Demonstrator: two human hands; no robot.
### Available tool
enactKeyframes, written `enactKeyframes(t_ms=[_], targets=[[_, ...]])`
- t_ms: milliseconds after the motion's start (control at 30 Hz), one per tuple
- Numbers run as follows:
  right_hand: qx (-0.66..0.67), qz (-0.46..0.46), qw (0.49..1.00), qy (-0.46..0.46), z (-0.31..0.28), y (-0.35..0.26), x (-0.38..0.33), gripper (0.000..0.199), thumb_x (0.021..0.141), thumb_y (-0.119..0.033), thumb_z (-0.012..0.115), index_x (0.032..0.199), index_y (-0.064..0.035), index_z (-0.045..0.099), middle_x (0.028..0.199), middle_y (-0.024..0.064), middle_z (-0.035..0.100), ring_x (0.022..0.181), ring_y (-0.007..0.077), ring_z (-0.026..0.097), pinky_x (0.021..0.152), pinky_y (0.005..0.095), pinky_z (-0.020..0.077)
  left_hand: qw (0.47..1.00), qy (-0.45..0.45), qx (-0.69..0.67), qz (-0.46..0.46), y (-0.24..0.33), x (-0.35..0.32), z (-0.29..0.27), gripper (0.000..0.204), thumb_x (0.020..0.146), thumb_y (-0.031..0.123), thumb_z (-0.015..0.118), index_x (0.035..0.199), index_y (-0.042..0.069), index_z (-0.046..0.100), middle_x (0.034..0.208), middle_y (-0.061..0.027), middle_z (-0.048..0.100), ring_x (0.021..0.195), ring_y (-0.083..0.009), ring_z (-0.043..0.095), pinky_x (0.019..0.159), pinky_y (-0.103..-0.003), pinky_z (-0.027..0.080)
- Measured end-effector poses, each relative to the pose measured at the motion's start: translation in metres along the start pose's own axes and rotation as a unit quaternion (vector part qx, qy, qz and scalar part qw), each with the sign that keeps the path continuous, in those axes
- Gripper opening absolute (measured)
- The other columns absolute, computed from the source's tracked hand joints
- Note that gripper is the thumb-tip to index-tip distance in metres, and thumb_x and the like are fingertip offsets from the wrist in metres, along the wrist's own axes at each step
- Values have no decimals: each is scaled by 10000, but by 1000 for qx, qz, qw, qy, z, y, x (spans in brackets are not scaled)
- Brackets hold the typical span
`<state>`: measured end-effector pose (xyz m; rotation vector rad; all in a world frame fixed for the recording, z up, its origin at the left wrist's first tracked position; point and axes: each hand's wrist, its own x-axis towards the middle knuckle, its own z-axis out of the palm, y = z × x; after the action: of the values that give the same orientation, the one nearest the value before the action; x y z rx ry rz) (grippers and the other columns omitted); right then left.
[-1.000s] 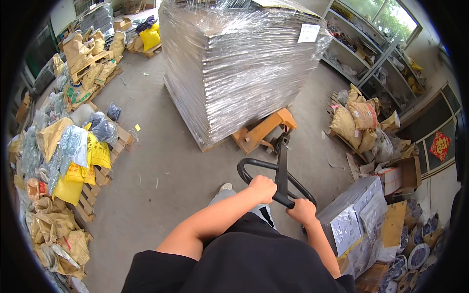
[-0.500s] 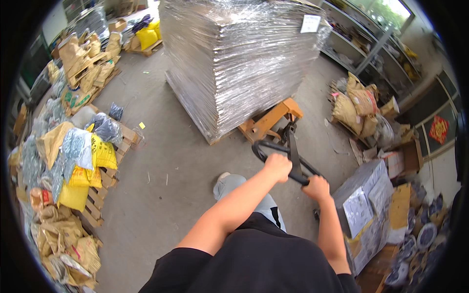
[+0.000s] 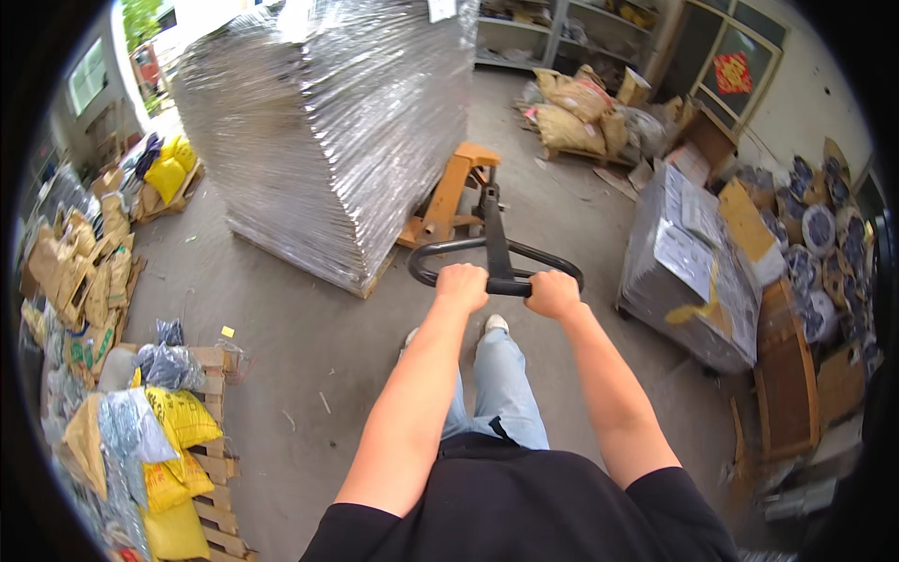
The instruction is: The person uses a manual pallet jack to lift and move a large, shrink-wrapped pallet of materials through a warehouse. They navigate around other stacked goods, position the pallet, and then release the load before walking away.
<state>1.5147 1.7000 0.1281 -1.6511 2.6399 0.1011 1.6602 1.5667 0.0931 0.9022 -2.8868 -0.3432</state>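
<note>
Both my hands grip the black looped handle [image 3: 537,251] of an orange pallet jack [image 3: 447,199]. My left hand [image 3: 463,287] is wrapped round the near bar, left of the handle's shaft. On the same bar, just right of the shaft, my right hand [image 3: 553,293] is closed. Beyond the handle stands a tall load wrapped in shiny stretch film [image 3: 375,122], on a wooden pallet. The jack's orange body sits at the load's near right side; its forks are hidden beneath. Both my arms stretch forward, and my feet stand behind the handle.
On the left, yellow sacks [image 3: 184,417] and plastic bags lie on a wooden pallet [image 3: 217,487], with brown sacks [image 3: 70,272] beyond. A grey wrapped stack [image 3: 682,272] stands close on the right, beside several rolls [image 3: 817,229]. Tan sacks [image 3: 571,126] and shelves [image 3: 510,39] are farther back.
The handle has swung left and squared up in front of me, with both hands still on it. My view has turned right, so the wrapped load appears farther left.
</note>
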Motion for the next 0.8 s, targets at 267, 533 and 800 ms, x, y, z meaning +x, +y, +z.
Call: enactKeyframes(t_ms=[267,533,800], targets=[[52,23,994,-94,-34,-38,-30,202,725,-200,660,865,-89,755,905,156,723,880,326,709,790,425,566,995,-94,1,24,-15,-40,-56,260,712,238,692,936,122,752,897,-168,719,886,-345,696,814,-446,557],[68,8,993,-92,-54,-29,-50,167,721,-201,661,802,-79,743,844,154,719,818,322,713,735,416,567,992,-126,3,20,8,-52,-90,233,720,229,684,914,123,756,870,-164,721,854,-334,704,790,-442,564],[52,-65,992,-92,-51,43,-95,203,722,-189,617,817,-58,739,859,177,715,828,348,708,737,441,569,998,-55,-8,-13,91,-84,-55,219,707,240,682,870,110,751,837,-169,714,824,-347,697,757,-455,560]])
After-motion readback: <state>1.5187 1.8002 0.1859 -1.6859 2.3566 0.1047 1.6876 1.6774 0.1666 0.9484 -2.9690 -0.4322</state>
